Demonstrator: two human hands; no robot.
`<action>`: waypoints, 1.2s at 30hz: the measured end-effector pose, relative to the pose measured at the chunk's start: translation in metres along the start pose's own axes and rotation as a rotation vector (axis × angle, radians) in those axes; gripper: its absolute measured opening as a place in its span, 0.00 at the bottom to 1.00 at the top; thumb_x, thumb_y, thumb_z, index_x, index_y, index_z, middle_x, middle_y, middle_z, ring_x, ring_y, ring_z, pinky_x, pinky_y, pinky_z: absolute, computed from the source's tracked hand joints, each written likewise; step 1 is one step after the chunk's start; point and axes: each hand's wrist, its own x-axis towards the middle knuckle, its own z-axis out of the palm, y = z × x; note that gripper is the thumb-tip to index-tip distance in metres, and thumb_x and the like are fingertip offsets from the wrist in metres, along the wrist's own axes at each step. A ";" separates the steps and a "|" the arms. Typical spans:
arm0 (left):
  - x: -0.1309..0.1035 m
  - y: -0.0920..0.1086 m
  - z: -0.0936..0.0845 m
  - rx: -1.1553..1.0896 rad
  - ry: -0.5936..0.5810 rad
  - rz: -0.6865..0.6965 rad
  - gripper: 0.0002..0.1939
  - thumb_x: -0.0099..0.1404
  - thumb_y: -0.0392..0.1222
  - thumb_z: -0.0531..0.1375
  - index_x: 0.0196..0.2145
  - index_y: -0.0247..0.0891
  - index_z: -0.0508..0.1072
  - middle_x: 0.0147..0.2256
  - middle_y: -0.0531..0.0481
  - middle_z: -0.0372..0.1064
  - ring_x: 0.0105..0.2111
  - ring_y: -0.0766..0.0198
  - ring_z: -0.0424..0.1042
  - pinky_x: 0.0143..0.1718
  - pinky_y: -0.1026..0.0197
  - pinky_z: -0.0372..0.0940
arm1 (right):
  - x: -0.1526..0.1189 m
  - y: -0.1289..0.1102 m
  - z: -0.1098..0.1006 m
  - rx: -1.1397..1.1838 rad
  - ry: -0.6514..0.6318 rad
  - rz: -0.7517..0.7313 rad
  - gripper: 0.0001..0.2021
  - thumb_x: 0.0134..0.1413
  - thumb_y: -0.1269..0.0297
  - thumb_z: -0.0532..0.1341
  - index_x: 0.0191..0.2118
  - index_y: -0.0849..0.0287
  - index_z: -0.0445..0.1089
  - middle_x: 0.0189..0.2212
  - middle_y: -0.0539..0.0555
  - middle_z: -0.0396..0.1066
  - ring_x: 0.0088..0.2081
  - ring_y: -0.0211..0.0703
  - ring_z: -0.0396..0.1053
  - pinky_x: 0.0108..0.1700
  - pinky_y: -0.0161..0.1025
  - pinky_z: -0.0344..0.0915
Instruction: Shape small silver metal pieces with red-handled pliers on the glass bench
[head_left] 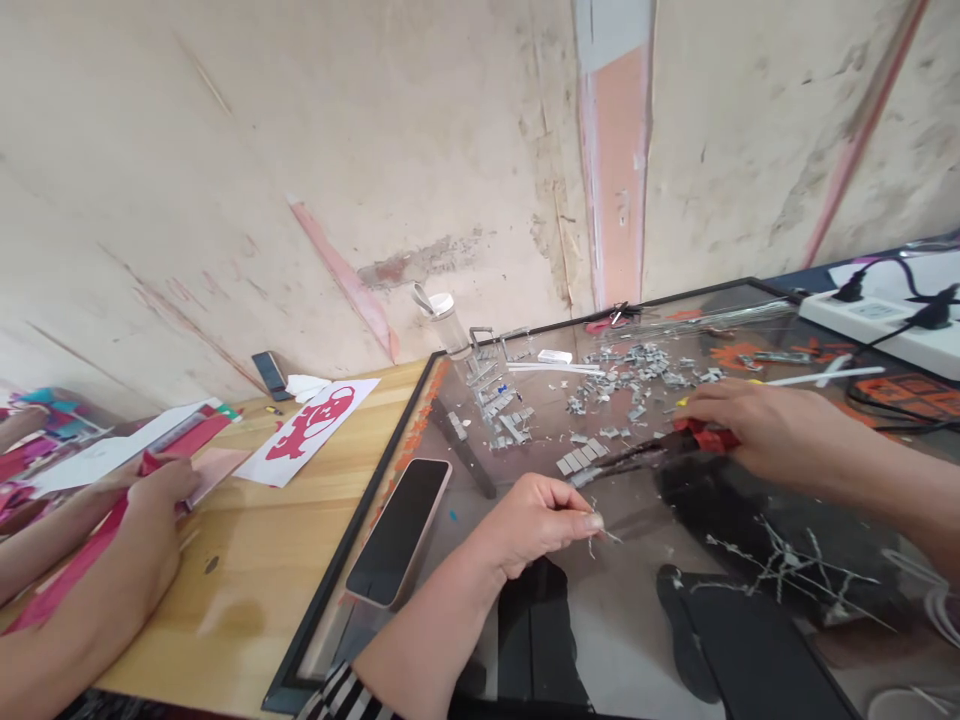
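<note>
My left hand (536, 520) pinches a short twisted wire (609, 536) between thumb and fingers, above the glass tabletop. My right hand (772, 425) is closed around the red and yellow handles of dark pliers (637, 455). The pliers' jaws point left, at the lower end of a row of small grey metal clips (583, 458); whether they touch it I cannot tell. More loose grey clips (645, 370) lie heaped behind. In front of my right arm is a tangle of twisted wires (795, 570).
A phone (401, 530) lies left of my left hand. A clear white-lidded bottle (448, 325) stands by the wall. The power strip (885, 325) is at right. Another person's hands (154, 500) hold red material on the wooden table (247, 610), near a red paper cutout (311, 430).
</note>
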 end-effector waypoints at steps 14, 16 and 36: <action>0.002 -0.008 -0.002 -0.554 -0.358 -0.124 0.10 0.39 0.36 0.70 0.18 0.30 0.73 0.19 0.46 0.71 0.11 0.79 0.50 0.16 0.67 0.35 | 0.007 -0.009 -0.006 -0.219 0.384 -0.262 0.17 0.50 0.76 0.56 0.47 0.59 0.67 0.43 0.60 0.70 0.45 0.50 0.66 0.42 0.44 0.63; 0.001 -0.008 -0.002 -0.569 -0.384 -0.125 0.09 0.40 0.35 0.70 0.18 0.30 0.73 0.19 0.46 0.70 0.10 0.79 0.50 0.15 0.67 0.34 | 0.006 -0.010 -0.006 -0.229 0.423 -0.266 0.18 0.50 0.76 0.56 0.48 0.59 0.66 0.44 0.60 0.69 0.46 0.50 0.65 0.42 0.44 0.63; 0.000 -0.008 0.000 -0.246 -0.235 -0.069 0.11 0.43 0.41 0.68 0.20 0.31 0.72 0.20 0.49 0.70 0.15 0.77 0.52 0.17 0.67 0.41 | 0.009 -0.005 -0.003 -0.140 0.292 -0.367 0.13 0.54 0.72 0.52 0.43 0.57 0.69 0.40 0.57 0.71 0.42 0.48 0.66 0.41 0.45 0.62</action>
